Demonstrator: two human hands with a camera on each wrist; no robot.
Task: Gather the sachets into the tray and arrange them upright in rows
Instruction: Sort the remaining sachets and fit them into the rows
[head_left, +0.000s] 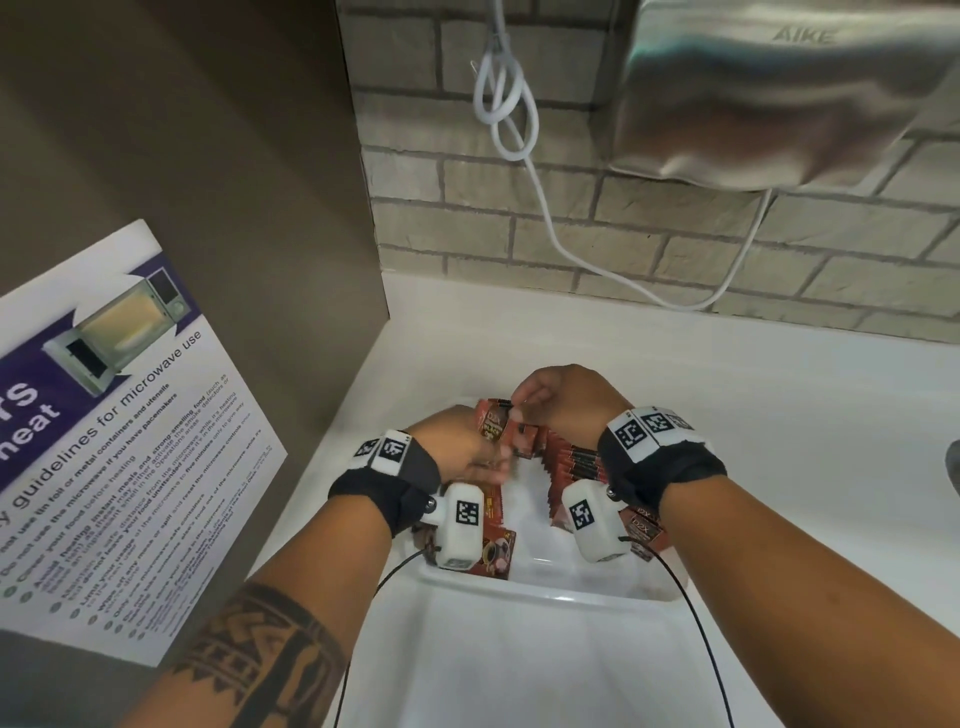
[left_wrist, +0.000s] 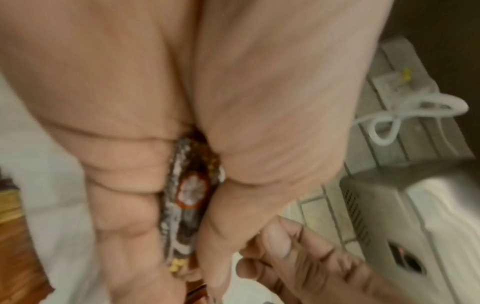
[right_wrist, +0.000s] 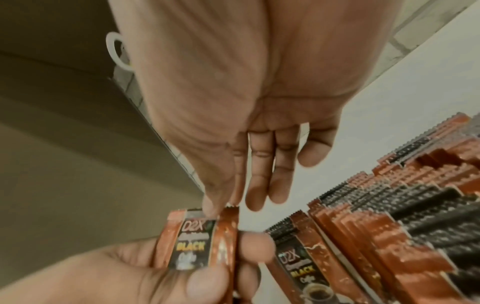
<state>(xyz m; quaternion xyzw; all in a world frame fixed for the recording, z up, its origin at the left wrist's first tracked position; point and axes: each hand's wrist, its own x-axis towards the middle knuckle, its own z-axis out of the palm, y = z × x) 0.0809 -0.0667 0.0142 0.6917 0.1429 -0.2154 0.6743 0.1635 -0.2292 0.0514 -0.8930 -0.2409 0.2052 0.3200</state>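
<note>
The steel "AIKE" hand dryer (head_left: 789, 88) hung above the white bench (head_left: 753, 395). In the white plastic tray (head_left: 545, 603), red-and-black sachets (right_wrist: 389, 232) stood in a row. The left hand (head_left: 457, 447) gripped a "D2X BLACK" sachet (right_wrist: 192, 244); the right hand (head_left: 561, 400) seemingly pinched its top, shown only by the right wrist view.

Tray (head_left: 545, 597) on desk (head_left: 779, 415), near its left end, beside cabinet side panel (head_left: 208, 156) at left. Row of upright sachets (head_left: 576, 462) along tray's right side. Loose sachets (head_left: 496, 553) in tray's left near corner. Left hand (head_left: 457, 447) and right hand (head_left: 561, 402) above tray's far end, held sachet (head_left: 493, 421) between them. Microwave guideline poster (head_left: 119, 441) on panel. Brick wall (head_left: 519, 208) behind desk; hand dryer (head_left: 779, 88) on wall, upper right; cable (head_left: 506, 104) hanging left of dryer.
</note>
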